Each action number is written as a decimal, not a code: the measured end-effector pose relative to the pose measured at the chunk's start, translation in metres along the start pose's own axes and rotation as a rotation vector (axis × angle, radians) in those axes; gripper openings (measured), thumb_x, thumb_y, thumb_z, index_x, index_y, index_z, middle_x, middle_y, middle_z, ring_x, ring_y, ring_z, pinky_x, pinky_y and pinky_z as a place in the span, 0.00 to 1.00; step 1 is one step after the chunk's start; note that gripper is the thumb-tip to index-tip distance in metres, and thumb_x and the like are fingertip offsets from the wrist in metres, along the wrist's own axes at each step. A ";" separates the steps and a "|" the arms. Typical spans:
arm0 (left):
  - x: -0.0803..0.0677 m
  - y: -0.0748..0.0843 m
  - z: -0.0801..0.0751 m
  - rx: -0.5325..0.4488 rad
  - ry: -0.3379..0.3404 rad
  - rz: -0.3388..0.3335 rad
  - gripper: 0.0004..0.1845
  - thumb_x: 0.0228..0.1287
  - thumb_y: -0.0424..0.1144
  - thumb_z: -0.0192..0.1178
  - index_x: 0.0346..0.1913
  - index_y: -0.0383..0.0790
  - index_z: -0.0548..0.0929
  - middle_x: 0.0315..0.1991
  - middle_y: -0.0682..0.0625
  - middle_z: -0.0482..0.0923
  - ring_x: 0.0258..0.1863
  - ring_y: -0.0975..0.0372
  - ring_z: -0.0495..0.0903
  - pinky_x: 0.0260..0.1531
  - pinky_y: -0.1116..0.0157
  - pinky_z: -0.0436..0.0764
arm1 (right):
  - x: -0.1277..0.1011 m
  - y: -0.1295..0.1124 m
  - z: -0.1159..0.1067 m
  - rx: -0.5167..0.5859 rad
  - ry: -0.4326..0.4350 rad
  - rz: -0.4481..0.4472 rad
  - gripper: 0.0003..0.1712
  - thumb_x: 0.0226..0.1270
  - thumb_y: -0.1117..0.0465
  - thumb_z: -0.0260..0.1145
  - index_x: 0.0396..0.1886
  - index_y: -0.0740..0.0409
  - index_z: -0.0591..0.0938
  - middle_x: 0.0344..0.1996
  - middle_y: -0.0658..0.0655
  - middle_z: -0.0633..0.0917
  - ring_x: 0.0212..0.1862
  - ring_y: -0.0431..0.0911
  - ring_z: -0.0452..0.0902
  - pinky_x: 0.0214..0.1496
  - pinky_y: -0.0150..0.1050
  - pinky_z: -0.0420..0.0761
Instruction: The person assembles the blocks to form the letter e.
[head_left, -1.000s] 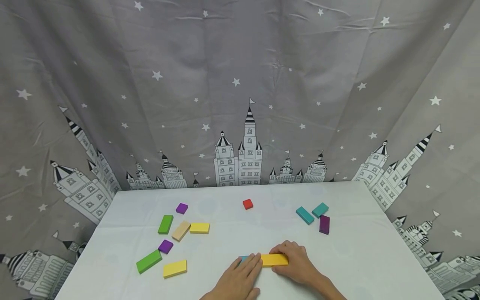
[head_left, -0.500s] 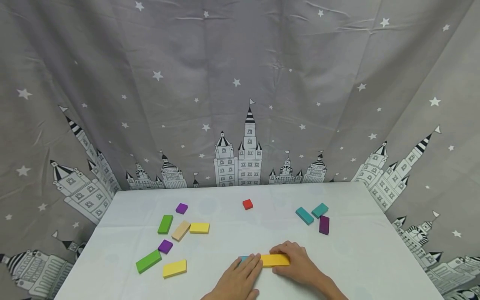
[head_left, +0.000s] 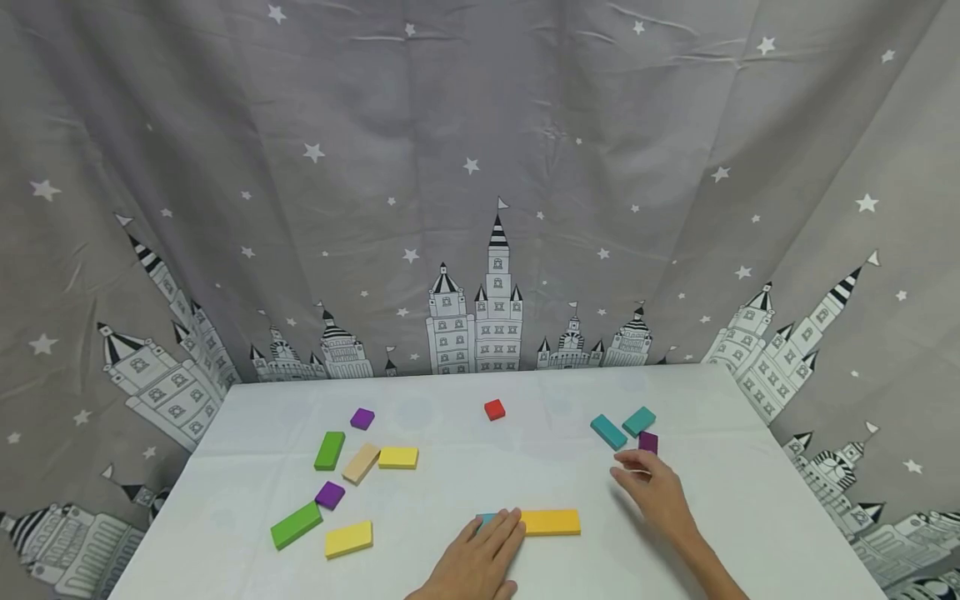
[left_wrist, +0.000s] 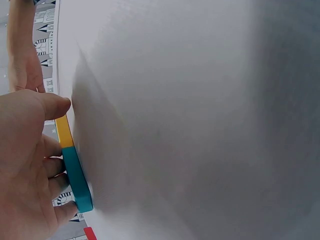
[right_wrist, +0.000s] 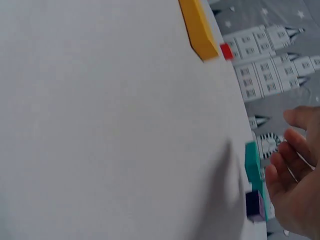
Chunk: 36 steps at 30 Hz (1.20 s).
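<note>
My left hand point(head_left: 480, 554) lies with extended fingers over a blue block point(head_left: 487, 517), most of which it hides. Its fingertips also touch the left end of an orange-yellow block point(head_left: 552, 522). In the left wrist view the blue block point(left_wrist: 76, 177) and the orange-yellow one point(left_wrist: 64, 131) lie end to end. My right hand point(head_left: 660, 492), fingers loosely bent and holding nothing, hovers above the table just in front of a dark purple block point(head_left: 648, 441), partly covering it. Two teal blocks point(head_left: 608, 432) lie close behind that one.
A small red block point(head_left: 494, 409) sits at the back middle of the white table point(head_left: 450, 475). On the left are two green blocks point(head_left: 297, 525), two purple blocks point(head_left: 330, 495), two yellow blocks point(head_left: 348, 539) and a tan block point(head_left: 362, 463). A grey castle-print curtain point(head_left: 480, 167) hangs behind.
My right hand has let go of the orange-yellow block and moved right and away from me, up to the dark purple block. The left hand stays where it was.
</note>
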<state>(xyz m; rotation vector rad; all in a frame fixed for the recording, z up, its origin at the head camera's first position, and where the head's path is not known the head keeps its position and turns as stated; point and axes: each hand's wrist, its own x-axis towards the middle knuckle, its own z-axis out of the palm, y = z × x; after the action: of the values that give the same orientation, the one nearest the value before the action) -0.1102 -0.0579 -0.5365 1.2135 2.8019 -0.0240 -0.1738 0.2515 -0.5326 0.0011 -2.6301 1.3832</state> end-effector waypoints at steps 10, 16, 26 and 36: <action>0.000 -0.001 -0.001 -0.019 -0.021 -0.006 0.35 0.77 0.60 0.42 0.77 0.42 0.61 0.76 0.51 0.57 0.74 0.62 0.57 0.66 0.56 0.66 | 0.021 0.023 -0.032 -0.089 0.123 0.093 0.30 0.67 0.56 0.70 0.62 0.70 0.76 0.56 0.70 0.78 0.57 0.61 0.75 0.57 0.50 0.76; 0.000 -0.001 -0.002 -0.033 -0.029 -0.012 0.35 0.77 0.60 0.42 0.77 0.42 0.61 0.77 0.51 0.57 0.74 0.62 0.56 0.67 0.56 0.65 | 0.027 0.033 -0.031 -0.149 0.047 0.155 0.37 0.66 0.53 0.71 0.64 0.75 0.71 0.56 0.74 0.78 0.54 0.61 0.76 0.56 0.55 0.75; 0.000 0.000 -0.002 -0.007 -0.007 0.001 0.35 0.77 0.60 0.42 0.76 0.41 0.61 0.76 0.50 0.57 0.74 0.62 0.57 0.66 0.57 0.66 | 0.027 0.039 -0.023 -0.167 0.055 0.158 0.37 0.63 0.58 0.72 0.62 0.79 0.71 0.46 0.72 0.80 0.49 0.61 0.76 0.51 0.54 0.78; -0.001 0.000 -0.003 -0.024 -0.008 0.010 0.35 0.77 0.59 0.42 0.77 0.41 0.61 0.77 0.49 0.57 0.74 0.61 0.56 0.66 0.56 0.66 | 0.024 0.039 -0.024 -0.178 0.068 0.140 0.30 0.61 0.63 0.70 0.59 0.78 0.75 0.43 0.70 0.80 0.46 0.60 0.78 0.49 0.52 0.79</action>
<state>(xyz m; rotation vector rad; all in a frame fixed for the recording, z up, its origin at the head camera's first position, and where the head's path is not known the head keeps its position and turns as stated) -0.1095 -0.0586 -0.5333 1.2189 2.7808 0.0053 -0.1969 0.2950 -0.5475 -0.2525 -2.7313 1.1597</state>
